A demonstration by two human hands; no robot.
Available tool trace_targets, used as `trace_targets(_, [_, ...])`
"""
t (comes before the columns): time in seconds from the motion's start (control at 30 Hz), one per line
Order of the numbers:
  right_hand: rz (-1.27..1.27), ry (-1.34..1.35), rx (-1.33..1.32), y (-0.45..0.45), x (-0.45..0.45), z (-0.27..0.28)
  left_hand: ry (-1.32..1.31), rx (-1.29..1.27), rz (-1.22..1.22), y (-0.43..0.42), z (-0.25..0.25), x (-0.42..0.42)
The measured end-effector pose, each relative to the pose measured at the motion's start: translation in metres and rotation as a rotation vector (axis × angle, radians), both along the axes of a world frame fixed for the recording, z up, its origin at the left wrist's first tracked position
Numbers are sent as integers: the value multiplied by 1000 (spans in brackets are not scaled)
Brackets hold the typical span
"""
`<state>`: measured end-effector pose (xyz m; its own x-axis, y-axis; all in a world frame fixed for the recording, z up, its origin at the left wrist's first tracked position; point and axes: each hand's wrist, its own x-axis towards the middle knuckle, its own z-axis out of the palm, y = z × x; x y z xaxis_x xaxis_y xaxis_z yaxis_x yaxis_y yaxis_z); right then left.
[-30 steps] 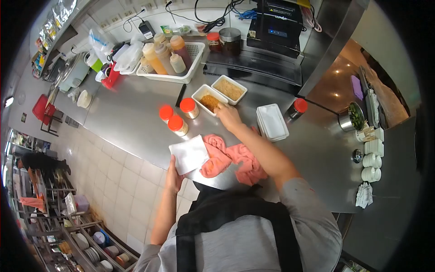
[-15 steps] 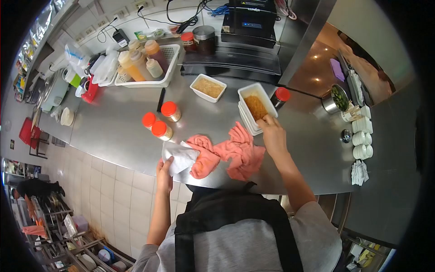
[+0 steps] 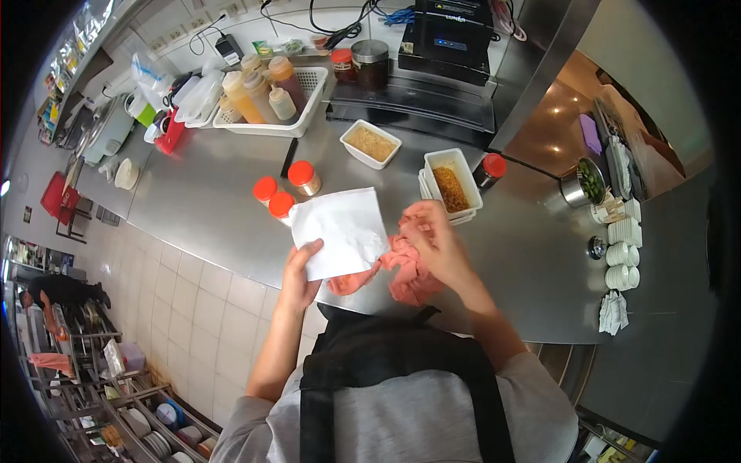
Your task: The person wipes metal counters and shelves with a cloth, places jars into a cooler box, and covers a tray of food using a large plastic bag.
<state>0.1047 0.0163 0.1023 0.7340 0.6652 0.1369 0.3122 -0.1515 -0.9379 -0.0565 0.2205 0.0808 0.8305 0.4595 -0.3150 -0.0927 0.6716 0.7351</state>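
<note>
My left hand (image 3: 302, 272) grips a white paper sheet (image 3: 340, 231) by its lower left edge, thumb on top. The paper is slightly crumpled at its lower right and covers part of the pink cloths (image 3: 413, 274). Just right of the paper, my right hand (image 3: 434, 243) hovers over the cloths. Its fingers are bent and smeared by motion, and whether they hold anything is unclear. Beyond this hand stands a white tub of brown crumbs (image 3: 450, 189), stacked on other white tubs. Farther back is a second white tub with pale crumbs (image 3: 370, 144).
Red-lidded shakers (image 3: 304, 178) stand left of the paper, near a black-handled tool (image 3: 289, 158). A red-capped jar (image 3: 490, 170) is beside the stacked tubs. Behind are a white basket of squeeze bottles (image 3: 312, 96) and a black machine (image 3: 448, 42). A steel pot (image 3: 580, 185) stands right.
My right hand has left the brown-crumb tub and moved left toward the paper. My left hand has raised the paper, which now lies flatter and broader to view.
</note>
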Motion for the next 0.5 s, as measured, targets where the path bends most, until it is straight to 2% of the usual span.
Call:
trace_targets(0.1, [101, 554, 148, 18, -4, -33, 35, 76, -99, -2, -6, 6])
trace_targets(0.2, [50, 502, 193, 18, -1, -41, 34, 284, 8, -10, -14, 15])
trace_targets(0.23, [70, 605, 279, 15, -2, -26, 115, 336, -15, -8, -12, 11])
trace_targets(0.33, [124, 357, 225, 8, 11, -41, 24, 468, 20, -7, -22, 15])
trace_targets(0.43, [82, 335, 129, -4, 10, -29, 15, 617, -68, -8, -17, 21])
trace_targets(0.5, [39, 314, 117, -12, 9, -19, -31, 583, -99, -16, -8, 25])
